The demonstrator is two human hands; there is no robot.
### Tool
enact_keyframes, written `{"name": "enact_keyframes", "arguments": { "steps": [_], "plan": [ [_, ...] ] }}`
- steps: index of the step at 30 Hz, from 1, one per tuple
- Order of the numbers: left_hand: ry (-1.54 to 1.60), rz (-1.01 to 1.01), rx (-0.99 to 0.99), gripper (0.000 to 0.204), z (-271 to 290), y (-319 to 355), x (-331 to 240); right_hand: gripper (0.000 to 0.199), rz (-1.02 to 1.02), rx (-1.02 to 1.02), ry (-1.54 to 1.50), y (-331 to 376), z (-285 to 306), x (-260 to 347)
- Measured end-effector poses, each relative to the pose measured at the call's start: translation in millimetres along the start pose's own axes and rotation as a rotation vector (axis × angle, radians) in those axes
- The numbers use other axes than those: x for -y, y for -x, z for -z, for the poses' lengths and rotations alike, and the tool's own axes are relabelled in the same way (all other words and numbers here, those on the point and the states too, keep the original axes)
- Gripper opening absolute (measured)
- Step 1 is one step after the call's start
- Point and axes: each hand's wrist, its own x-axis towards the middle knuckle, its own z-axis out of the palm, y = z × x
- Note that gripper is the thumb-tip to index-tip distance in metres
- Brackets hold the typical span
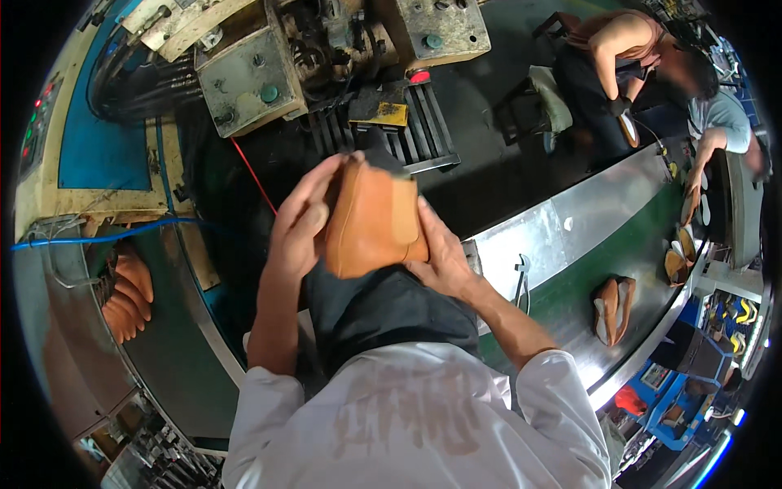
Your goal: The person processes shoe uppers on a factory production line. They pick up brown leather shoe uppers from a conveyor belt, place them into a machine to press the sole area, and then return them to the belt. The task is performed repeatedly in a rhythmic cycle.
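Note:
A tan leather shoe upper with a lighter panel and a seam is held up in front of my body, before the machine. My left hand grips its left side, fingers reaching to the top edge. My right hand is closed on its lower right side, with some fingertips hidden behind the leather. A dark piece shows just behind the upper's top edge; whether the two touch, I cannot tell.
A machine with worn metal blocks and a slatted rack stands ahead. On the right, a green conveyor carries shoes, beside pliers. More brown uppers lie left. Two people work at far right.

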Motion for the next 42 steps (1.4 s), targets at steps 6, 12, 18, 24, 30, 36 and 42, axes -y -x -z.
{"name": "enact_keyframes", "arguments": {
  "steps": [6,12,18,24,30,36,42],
  "plan": [
    [-0.089,-0.078,0.001,0.043,-12.4,-3.0,18.0,0.113,0.058,0.026,0.025,12.4,-8.4,0.4],
    [-0.141,-0.126,0.0,0.035,-12.7,-5.1,15.7,0.113,0.077,0.054,0.048,11.2,-7.4,-3.1],
    [0.001,0.129,-0.287,0.033,13.0,-20.4,-2.8,0.1,-0.138,0.265,-0.221,-42.6,25.2,24.9],
    [0.523,0.484,-0.816,0.022,156.6,8.7,94.1,0.079,-0.341,0.32,-0.309,-99.0,-10.8,63.6],
    [-0.218,0.243,-0.548,0.034,151.0,39.1,25.6,0.076,-0.403,0.457,-0.163,-123.7,-30.1,58.0],
    [-0.937,0.135,-0.285,0.019,164.8,24.1,8.6,0.09,0.059,0.502,0.156,-118.8,-15.5,76.2],
    [-0.763,0.364,-0.319,0.023,165.9,-4.3,10.0,0.084,0.212,0.539,0.379,-100.5,-6.4,66.6]
  ]
}}
